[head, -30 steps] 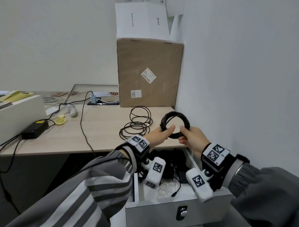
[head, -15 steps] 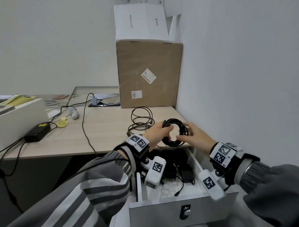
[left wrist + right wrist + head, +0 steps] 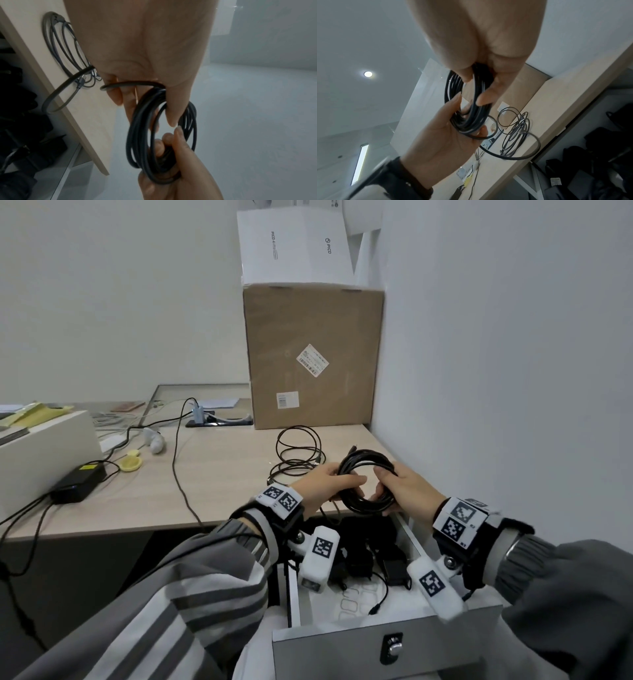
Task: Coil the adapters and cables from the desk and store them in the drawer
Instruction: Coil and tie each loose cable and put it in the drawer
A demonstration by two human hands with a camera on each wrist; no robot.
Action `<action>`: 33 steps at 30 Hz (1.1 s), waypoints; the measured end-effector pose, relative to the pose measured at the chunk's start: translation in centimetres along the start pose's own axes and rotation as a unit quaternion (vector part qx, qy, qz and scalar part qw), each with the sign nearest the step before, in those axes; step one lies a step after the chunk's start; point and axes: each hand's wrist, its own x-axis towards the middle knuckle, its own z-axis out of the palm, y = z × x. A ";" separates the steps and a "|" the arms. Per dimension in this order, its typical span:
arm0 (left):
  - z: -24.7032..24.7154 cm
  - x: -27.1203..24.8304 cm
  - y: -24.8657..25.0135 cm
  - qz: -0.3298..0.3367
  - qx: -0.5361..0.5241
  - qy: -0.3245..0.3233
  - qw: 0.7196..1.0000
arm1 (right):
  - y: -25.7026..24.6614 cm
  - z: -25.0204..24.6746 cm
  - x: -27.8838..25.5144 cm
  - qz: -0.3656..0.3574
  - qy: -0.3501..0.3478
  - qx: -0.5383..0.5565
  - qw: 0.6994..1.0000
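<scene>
A thick black cable (image 3: 368,455) wound into a coil hangs above the desk's front edge (image 3: 222,474), over the open drawer (image 3: 376,628). My left hand (image 3: 334,482) grips the coil's left side, thumb through the ring. My right hand (image 3: 394,489) grips its right side. The left wrist view shows the coil (image 3: 137,135) between my left hand (image 3: 145,60) and right hand (image 3: 180,169), with one loose loop (image 3: 56,92) hanging out. In the right wrist view the coil (image 3: 471,119) is pinched by my right hand (image 3: 479,81). A thin cable coil (image 3: 298,453) lies on the desk behind.
Black adapters and cables (image 3: 363,553) lie at the drawer's back. A cardboard box (image 3: 311,354) with a white box (image 3: 294,244) on top stands at the desk's rear against the right wall. A black power brick (image 3: 78,482) with trailing wires sits at the left.
Both hands have brought the coil down and nearer, from above the desk to its front edge over the drawer, and closed more tightly around it.
</scene>
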 end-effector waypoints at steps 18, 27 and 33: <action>0.0 0.6 1.3 0.005 0.009 0.047 0.999 | 0.2 -2.0 0.7 -0.063 -0.084 -0.202 0.974; 0.7 0.8 2.7 0.001 0.420 -0.013 0.908 | -2.0 -1.2 -0.4 -0.186 -0.097 -0.511 0.834; -0.2 0.8 2.8 0.024 0.373 0.016 0.927 | -2.2 -1.1 0.3 -0.142 -0.084 -0.508 0.846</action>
